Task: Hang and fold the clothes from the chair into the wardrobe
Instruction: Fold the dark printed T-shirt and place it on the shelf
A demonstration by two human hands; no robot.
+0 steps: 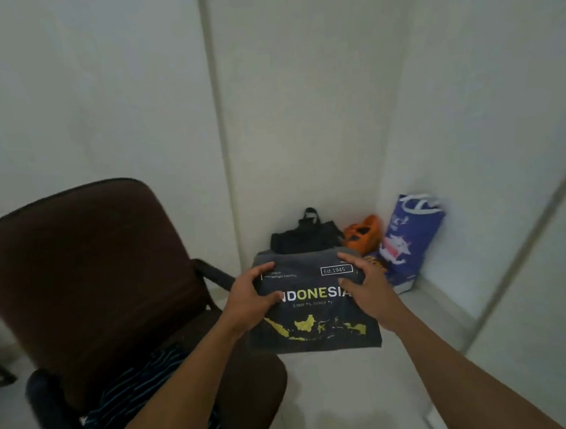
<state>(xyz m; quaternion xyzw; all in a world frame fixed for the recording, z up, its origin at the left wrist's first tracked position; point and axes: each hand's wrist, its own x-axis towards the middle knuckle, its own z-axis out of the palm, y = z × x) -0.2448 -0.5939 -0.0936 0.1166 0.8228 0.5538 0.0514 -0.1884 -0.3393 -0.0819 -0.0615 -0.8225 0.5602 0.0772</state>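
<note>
A folded dark grey T-shirt printed with "INDONESIA" and a yellow map hangs in the air in front of me. My left hand grips its left side and my right hand grips its right side, thumbs on the printed face. To the left stands a brown office chair. On its seat lies a dark garment with thin light stripes, partly hidden behind my left forearm.
In the floor corner behind the shirt sit a black bag, an orange object and a blue printed bag. White walls rise behind them. A white panel with a grey strip runs along the right.
</note>
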